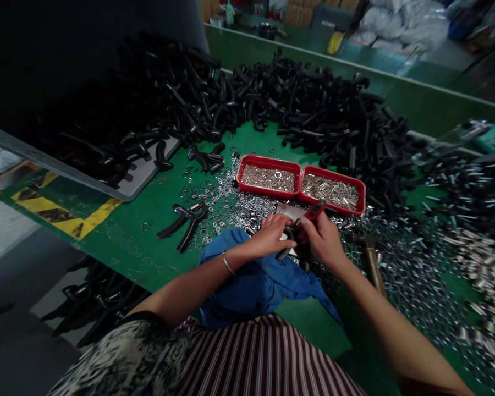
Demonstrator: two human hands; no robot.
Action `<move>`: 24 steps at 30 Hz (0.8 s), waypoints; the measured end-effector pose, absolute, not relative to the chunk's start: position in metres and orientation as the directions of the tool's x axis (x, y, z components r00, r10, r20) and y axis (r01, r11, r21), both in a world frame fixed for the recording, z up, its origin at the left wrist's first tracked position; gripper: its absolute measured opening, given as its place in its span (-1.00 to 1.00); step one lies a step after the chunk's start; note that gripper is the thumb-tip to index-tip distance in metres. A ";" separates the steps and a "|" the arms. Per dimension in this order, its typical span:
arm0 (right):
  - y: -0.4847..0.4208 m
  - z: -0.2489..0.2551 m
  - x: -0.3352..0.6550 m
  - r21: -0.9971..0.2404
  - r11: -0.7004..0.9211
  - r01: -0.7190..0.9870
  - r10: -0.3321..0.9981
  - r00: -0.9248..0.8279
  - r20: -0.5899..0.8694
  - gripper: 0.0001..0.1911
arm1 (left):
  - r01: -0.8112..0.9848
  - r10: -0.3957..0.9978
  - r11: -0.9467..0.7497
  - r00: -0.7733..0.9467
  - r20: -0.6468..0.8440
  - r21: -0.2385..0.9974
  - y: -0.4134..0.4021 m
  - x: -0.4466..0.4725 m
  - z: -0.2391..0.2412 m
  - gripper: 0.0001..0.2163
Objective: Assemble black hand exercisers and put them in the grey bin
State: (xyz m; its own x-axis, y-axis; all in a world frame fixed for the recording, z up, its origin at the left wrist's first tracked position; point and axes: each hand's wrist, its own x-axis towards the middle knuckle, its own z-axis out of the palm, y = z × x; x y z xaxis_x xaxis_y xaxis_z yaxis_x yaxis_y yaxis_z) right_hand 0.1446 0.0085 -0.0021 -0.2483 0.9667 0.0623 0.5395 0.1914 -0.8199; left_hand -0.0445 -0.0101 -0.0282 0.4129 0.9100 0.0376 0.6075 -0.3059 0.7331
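My left hand [270,235] is closed around a black curved handle piece [287,245], its fingertips by a metal plate [289,211]. Close beside it, my right hand [324,240] grips a tool with a red handle [313,211] that slants up and to the right. The tool's working end is hidden between the hands. A blue cloth [247,286] lies under my left wrist. To the left rests a black hand grip exerciser [185,221] with a coil spring at its top. A hammer [373,264] lies right of my right wrist.
Two red trays [268,192] of small metal parts stand just beyond my hands. Loose rings [218,212] are scattered around them. Black handles [301,104] are heaped along the back and left. Metal cylinders [478,269] pile up at the right.
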 end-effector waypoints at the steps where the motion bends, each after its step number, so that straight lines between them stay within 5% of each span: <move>1: 0.009 0.001 0.145 -0.859 0.150 0.490 0.964 -0.264 0.018 -0.68 | 0.607 0.910 -0.302 0.414 0.032 0.735 -0.010 -0.044 -0.028 -0.58; 6: -0.009 0.017 0.144 -0.943 0.133 0.304 0.950 -0.312 0.033 -0.71 | 0.621 0.917 -0.285 0.399 0.019 0.730 -0.010 -0.043 -0.026 -0.62; 10: -0.014 0.008 0.149 -0.995 0.092 0.029 0.996 -0.018 0.092 -0.74 | 0.608 0.912 -0.286 0.410 0.016 0.741 -0.009 -0.044 -0.028 -0.61; 24: -0.027 -0.027 0.157 -0.995 0.048 0.089 0.992 0.112 0.058 -0.73 | 0.606 0.912 -0.266 0.410 -0.007 0.750 -0.006 -0.044 -0.029 -0.59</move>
